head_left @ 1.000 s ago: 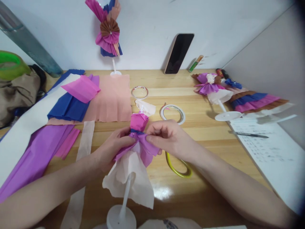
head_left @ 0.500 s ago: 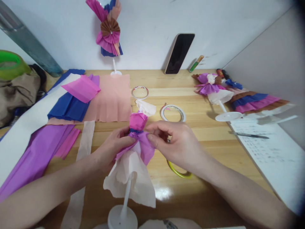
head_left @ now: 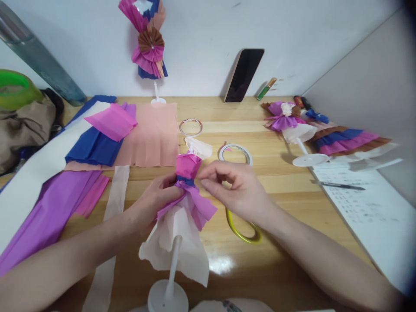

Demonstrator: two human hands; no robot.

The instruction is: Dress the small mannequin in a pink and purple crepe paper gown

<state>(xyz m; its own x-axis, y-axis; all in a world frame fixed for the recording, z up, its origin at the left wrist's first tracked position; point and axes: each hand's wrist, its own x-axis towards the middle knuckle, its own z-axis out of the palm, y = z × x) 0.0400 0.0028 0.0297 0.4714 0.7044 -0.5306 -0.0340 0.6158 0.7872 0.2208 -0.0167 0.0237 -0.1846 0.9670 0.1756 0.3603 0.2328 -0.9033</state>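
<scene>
A small crepe-paper dress [head_left: 188, 166] stands upright on a white stand [head_left: 173, 266]. It has a pink bodice, a dark blue waistband [head_left: 186, 181], a purple overskirt [head_left: 203, 207] and a long white underskirt [head_left: 182, 251]. My left hand [head_left: 158, 195] is closed around the dress at its waist from the left, its fingertips partly hidden behind the paper. Just right of the waistband is my right hand [head_left: 235, 184], fingers curled, thumb and index fingertips slightly apart. Nothing shows between them.
Crepe-paper sheets [head_left: 152, 134] and a white strip [head_left: 118, 190] lie left. White tape [head_left: 235, 151], yellow tape [head_left: 243, 232] and a small ring [head_left: 191, 127] lie centre-right. A phone [head_left: 245, 76] leans on the wall. Finished paper dresses [head_left: 151, 47] stand behind; a pen [head_left: 342, 185] rests on paper.
My right thumb has come off the purple overskirt, and the hand has shifted slightly off the dress. The overskirt's right side now spreads outward. My left hand keeps its hold.
</scene>
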